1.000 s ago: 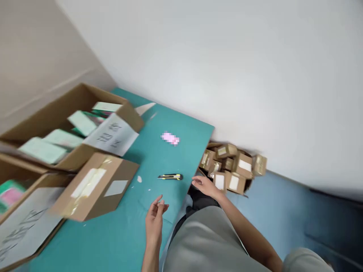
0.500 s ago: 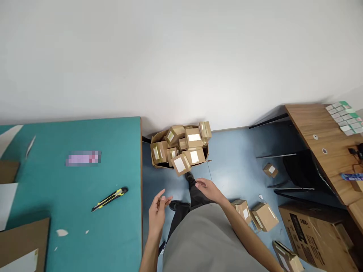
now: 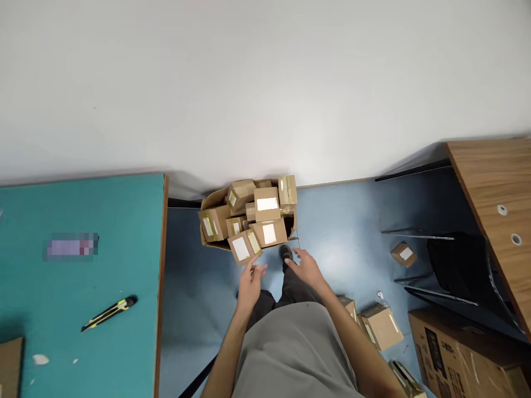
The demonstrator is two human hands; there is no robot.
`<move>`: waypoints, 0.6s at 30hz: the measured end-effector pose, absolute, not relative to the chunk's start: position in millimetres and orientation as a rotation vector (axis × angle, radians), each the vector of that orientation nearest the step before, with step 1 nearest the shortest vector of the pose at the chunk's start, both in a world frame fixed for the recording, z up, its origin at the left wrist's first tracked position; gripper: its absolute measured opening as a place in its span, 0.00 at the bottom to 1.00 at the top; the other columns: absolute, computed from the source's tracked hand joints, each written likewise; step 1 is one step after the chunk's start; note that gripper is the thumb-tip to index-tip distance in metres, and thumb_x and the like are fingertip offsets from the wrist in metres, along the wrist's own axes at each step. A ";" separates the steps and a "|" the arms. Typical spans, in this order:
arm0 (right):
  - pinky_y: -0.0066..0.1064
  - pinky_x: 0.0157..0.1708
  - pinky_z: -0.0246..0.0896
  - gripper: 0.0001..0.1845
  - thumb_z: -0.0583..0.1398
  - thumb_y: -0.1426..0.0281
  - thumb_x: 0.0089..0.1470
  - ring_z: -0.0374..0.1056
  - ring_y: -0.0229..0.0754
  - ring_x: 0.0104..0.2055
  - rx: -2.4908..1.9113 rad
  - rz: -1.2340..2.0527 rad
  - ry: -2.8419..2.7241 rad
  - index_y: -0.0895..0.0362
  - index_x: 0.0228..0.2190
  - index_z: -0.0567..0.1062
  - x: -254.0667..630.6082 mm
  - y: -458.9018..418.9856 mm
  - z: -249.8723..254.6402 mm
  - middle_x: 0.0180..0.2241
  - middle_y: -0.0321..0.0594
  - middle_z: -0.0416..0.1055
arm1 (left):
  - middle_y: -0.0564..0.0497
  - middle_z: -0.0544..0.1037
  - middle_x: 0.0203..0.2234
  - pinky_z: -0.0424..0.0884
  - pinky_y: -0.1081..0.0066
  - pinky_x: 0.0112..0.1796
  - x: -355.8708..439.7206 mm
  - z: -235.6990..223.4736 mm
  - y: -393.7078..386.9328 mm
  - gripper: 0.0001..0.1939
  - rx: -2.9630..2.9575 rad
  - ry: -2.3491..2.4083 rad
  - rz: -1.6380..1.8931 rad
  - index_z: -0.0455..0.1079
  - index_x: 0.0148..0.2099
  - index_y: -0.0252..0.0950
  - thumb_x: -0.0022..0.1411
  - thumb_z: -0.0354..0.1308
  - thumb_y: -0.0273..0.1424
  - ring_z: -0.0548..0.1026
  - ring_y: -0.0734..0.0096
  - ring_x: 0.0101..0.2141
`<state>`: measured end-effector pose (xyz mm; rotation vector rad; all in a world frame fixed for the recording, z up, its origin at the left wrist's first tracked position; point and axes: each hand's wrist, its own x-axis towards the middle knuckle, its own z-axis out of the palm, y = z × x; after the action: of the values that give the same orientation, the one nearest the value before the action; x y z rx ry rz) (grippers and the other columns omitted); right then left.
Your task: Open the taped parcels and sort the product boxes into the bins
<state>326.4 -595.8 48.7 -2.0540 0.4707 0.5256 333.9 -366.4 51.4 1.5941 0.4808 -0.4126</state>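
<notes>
My left hand is held out with its fingers apart, holding nothing, just in front of a small cardboard box with a white label. That box lies tilted at the near edge of a large open carton. Several more taped boxes with white labels are heaped in the carton, by the wall. To the right, my right hand also has its fingers spread and holds nothing. It hovers over my leg and shoe, apart from the boxes.
On the left, a green-topped table holds a yellow-black utility knife and a blurred purple item. Small boxes and a big carton lie on the floor at right. A black chair stands by a wooden desk.
My view has swung right, so the table and carton sit farther left. My left hand has come nearer the tilted box, and both hands remain without anything in them.
</notes>
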 end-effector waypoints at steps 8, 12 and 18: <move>0.58 0.77 0.54 0.60 0.72 0.47 0.58 0.53 0.69 0.81 -2.209 0.508 0.594 0.59 0.78 0.58 439.5 -646.7 -5.8 0.77 0.65 0.57 | 0.31 0.76 0.66 0.75 0.42 0.66 413.0 9.7 -460.1 0.31 1.644 0.364 -0.425 0.71 0.72 0.36 0.73 0.61 0.41 0.81 0.43 0.63; 0.63 0.77 0.49 0.69 0.72 0.41 0.56 0.41 0.74 0.84 -2.222 0.559 0.668 0.62 0.80 0.48 493.3 -647.8 -44.7 0.80 0.72 0.46 | 0.32 0.73 0.70 0.71 0.44 0.69 432.3 -10.6 -471.1 0.30 1.680 0.342 -0.432 0.70 0.74 0.38 0.73 0.61 0.33 0.79 0.46 0.65; 0.66 0.77 0.48 0.75 0.73 0.40 0.53 0.32 0.76 0.85 -2.261 0.674 0.772 0.63 0.81 0.44 566.2 -638.0 -114.9 0.82 0.73 0.33 | 0.34 0.74 0.70 0.78 0.49 0.63 434.5 -41.4 -466.1 0.30 1.641 0.480 -0.444 0.71 0.74 0.40 0.73 0.64 0.38 0.79 0.46 0.64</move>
<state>566.2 -638.0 -114.9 -2.2613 0.7720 0.6744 434.5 -466.1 -41.4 1.6407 0.4803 -0.4438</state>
